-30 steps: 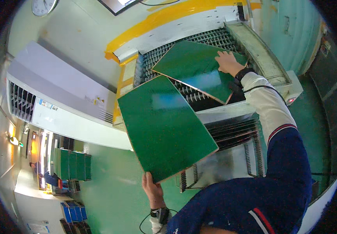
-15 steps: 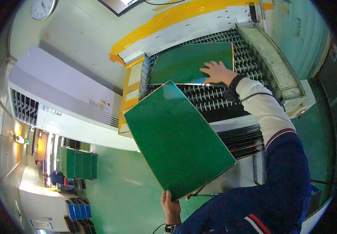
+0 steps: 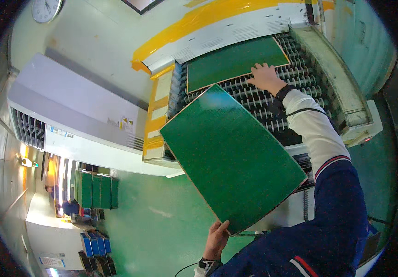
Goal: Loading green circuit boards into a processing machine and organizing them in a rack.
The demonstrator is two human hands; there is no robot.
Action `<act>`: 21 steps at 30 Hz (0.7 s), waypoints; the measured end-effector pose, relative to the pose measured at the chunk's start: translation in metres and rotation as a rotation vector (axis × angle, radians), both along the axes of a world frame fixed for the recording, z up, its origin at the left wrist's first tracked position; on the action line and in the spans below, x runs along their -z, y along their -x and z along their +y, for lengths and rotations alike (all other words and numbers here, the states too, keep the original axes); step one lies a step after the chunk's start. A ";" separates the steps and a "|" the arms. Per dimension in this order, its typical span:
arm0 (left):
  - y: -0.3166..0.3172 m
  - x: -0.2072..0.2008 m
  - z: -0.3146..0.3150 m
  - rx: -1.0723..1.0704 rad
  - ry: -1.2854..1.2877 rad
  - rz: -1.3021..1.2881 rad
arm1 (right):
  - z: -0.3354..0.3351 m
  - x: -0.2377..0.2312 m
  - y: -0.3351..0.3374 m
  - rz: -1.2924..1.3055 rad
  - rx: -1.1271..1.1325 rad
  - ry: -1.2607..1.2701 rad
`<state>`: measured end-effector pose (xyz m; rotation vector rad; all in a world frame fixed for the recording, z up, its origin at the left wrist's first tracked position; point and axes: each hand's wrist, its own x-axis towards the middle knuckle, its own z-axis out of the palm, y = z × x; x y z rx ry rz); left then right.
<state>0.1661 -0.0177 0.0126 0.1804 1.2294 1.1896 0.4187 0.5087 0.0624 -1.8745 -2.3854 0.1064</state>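
Note:
My left hand (image 3: 217, 239) grips the lower corner of a large rectangular green panel (image 3: 236, 161), thumb on its upper face. This panel is tilted in the air in front of a roller conveyor (image 3: 266, 104). A second green panel (image 3: 236, 62) with a pale edge lies flat on the rollers, its far part under the machine's white cover. My right hand (image 3: 268, 78) is over the rollers at that panel's near edge, fingers spread and holding nothing. Whether its fingertips touch the panel I cannot tell.
Yellow tape runs along the white cover (image 3: 226, 34). A pale metal rail (image 3: 332, 74) bounds the rollers at right. A white housing with a vent (image 3: 74, 106) stands at left. Racked green panels (image 3: 98, 190) and blue bins (image 3: 95, 243) stand farther off on the green floor (image 3: 143, 217).
The panel on the rollers has slid farther under the white cover. My right hand has gone from its surface to its near edge. The held panel has shifted right and slightly up.

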 end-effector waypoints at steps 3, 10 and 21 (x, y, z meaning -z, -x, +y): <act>-0.006 -0.003 0.013 0.072 0.072 0.019 | 0.009 0.006 -0.006 0.000 0.014 -0.013; -0.026 -0.011 0.045 0.333 0.060 0.009 | 0.025 0.021 -0.013 0.066 0.032 -0.209; -0.065 -0.029 0.068 0.651 0.072 0.284 | -0.021 0.003 -0.006 0.041 -0.157 -0.255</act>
